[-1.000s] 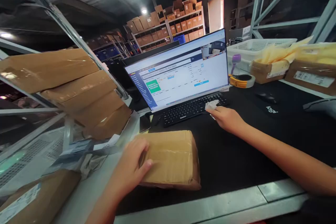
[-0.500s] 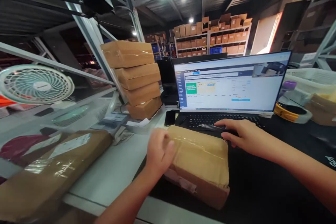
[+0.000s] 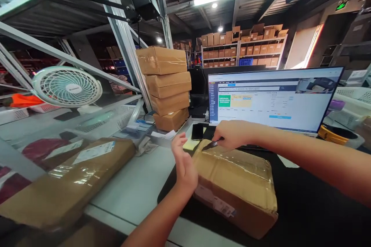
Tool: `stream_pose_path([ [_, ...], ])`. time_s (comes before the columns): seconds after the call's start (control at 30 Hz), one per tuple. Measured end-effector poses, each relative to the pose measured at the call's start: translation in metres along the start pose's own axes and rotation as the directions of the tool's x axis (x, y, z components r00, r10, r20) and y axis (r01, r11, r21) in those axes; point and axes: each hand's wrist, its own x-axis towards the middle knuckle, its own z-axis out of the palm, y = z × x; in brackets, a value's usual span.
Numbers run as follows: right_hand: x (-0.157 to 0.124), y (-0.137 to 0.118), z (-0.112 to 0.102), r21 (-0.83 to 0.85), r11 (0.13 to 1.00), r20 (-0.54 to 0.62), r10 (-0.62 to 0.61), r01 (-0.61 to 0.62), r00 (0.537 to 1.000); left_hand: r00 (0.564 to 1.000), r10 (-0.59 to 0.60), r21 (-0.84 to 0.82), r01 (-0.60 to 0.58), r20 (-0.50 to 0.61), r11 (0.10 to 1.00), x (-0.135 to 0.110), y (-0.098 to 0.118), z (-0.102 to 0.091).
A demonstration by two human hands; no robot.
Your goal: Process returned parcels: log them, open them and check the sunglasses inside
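A taped cardboard box (image 3: 237,173) lies on the black desk mat (image 3: 307,200), with a printed label on its near side. My right hand (image 3: 232,134) is closed around a dark knife (image 3: 213,145), whose pointed tip meets the box top at its far left corner. Most of the knife's handle is hidden in my fist. At the left end of the box my left hand (image 3: 184,166) is raised with its fingers stretched upward. Its palm edge rests against the carton, and nothing is in it.
Behind the box stand a monitor (image 3: 275,100) and a black phone (image 3: 197,131). Several cartons (image 3: 169,92) are stacked at the back left. A long parcel (image 3: 87,177) and a fan (image 3: 68,87) are on the left. A tape roll (image 3: 337,135) sits at the right.
My right hand has brought the knife from over the keyboard leftward onto the box top. My left hand has opened, fingers now raised. The view has shifted, moving the scene rightward.
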Motion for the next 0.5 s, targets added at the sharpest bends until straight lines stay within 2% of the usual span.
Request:
stream_pose_path([
  [0.1, -0.010, 0.011, 0.003, 0.065, 0.996, 0.057, -0.068, 0.064, 0.996, 0.998, -0.007, -0.003, 0.007, 0.066, 1.000, 0.001, 0.002, -0.002],
  [0.23, -0.029, 0.029, 0.017, 0.183, 0.976, 0.011, -0.123, 0.119, 0.992, 0.969, 0.005, 0.161, -0.046, 0.246, 0.986, 0.008, 0.016, -0.006],
  [0.3, -0.039, 0.036, 0.024, 0.244, 0.956, -0.025, -0.160, 0.162, 0.987, 0.936, -0.010, 0.239, -0.079, 0.351, 0.968, 0.012, 0.023, -0.007],
  [0.43, -0.065, 0.044, 0.033, 0.298, 0.938, -0.066, -0.164, 0.177, 0.984, 0.861, -0.062, 0.263, -0.085, 0.505, 0.961, 0.019, 0.030, -0.007],
  [0.5, -0.079, 0.046, 0.037, 0.316, 0.937, -0.058, -0.140, 0.151, 0.988, 0.797, -0.066, 0.258, -0.115, 0.601, 0.959, 0.022, 0.033, -0.007],
])
